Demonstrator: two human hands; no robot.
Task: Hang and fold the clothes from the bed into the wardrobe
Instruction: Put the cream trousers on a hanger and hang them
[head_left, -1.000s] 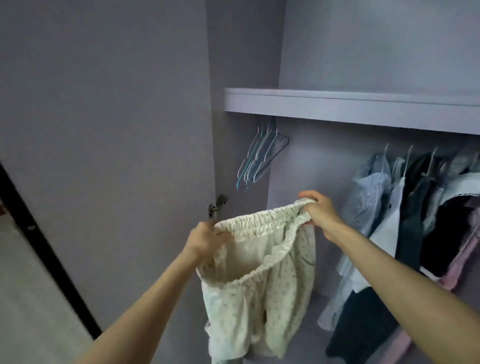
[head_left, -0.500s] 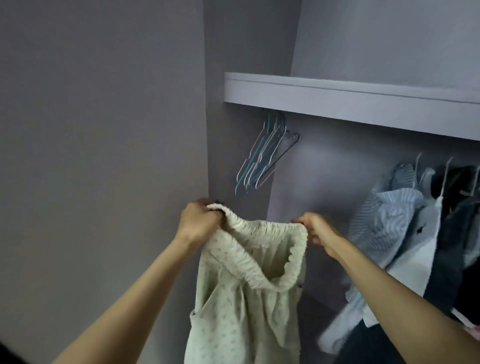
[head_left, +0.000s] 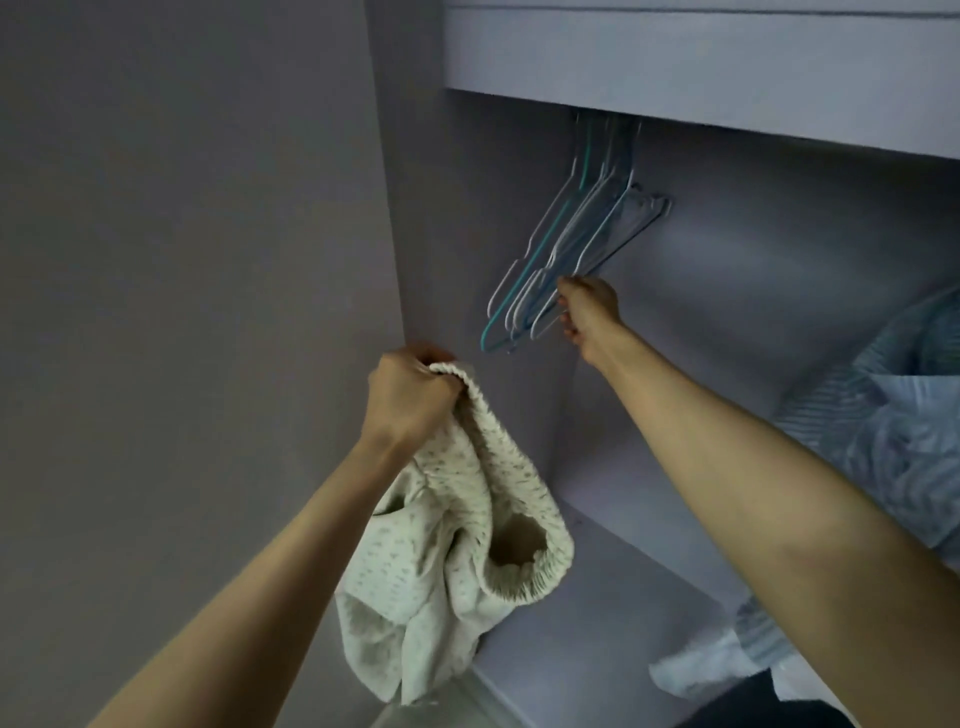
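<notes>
Right hand (head_left: 587, 310) now off shorts (head_left: 462, 545), fingers on hangers (head_left: 566, 249); left hand (head_left: 408, 397) fist-tight round waistband.

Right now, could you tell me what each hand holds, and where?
Left hand grips the shorts by the waistband; right hand grips a hanger's lower end.

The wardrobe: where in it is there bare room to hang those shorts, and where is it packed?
Bare room lies between the empty hangers, which the right hand grips, and the striped shirt at right. The wardrobe floor under that gap is also bare. The right side is crowded with hung clothes. The left hand holds the shorts.
</notes>
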